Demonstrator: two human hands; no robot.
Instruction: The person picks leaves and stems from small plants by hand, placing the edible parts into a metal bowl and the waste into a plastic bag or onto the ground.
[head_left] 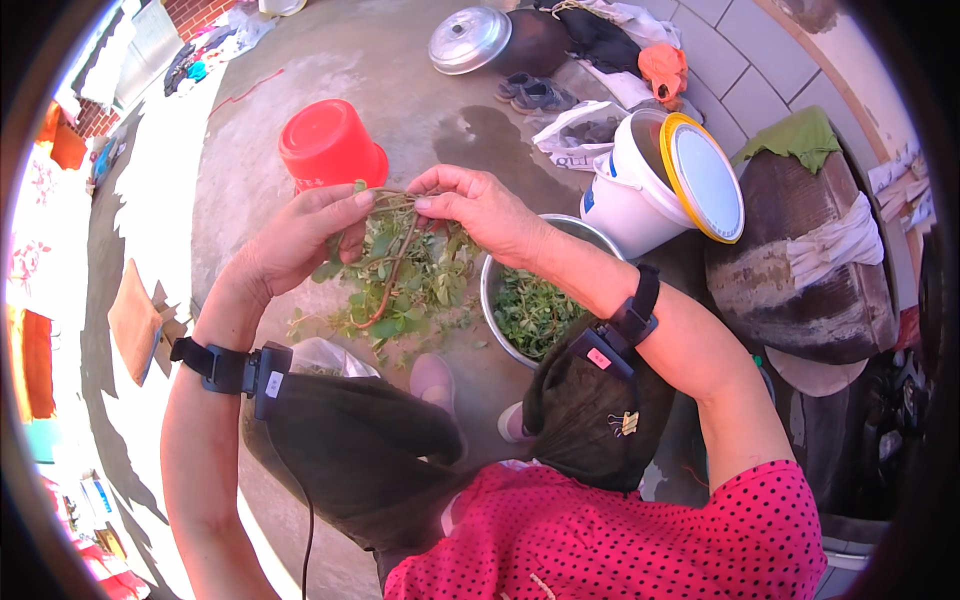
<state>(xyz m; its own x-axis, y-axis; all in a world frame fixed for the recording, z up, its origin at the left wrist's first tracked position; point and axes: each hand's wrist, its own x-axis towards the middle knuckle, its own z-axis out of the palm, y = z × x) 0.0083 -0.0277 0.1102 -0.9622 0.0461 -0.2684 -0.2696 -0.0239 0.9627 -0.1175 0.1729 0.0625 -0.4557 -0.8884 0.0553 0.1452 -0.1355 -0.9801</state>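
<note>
Both my hands are raised in front of me over a heap of leafy green stems [430, 285] on the concrete floor. Between them stretches a thin brownish plant stem [393, 268], its lower part hanging down across the heap. My left hand [305, 235] pinches its left end between thumb and fingers, beside a small leaf. The thumb and forefinger of my right hand [485, 205] are closed on the stem a little to the right. Just right of the heap, under my right forearm, is a round metal basin [490, 318] holding picked green sprigs [540, 310].
Beyond my left hand lies a red bucket [325, 140]. A white bucket [635, 205] with a yellow-rimmed lid [705, 180] stands to the right, near a large dark vessel [800, 265]. Farther off are shoes [537, 95] and a metal pot lid [470, 40]. A wooden board [135, 320] is at left.
</note>
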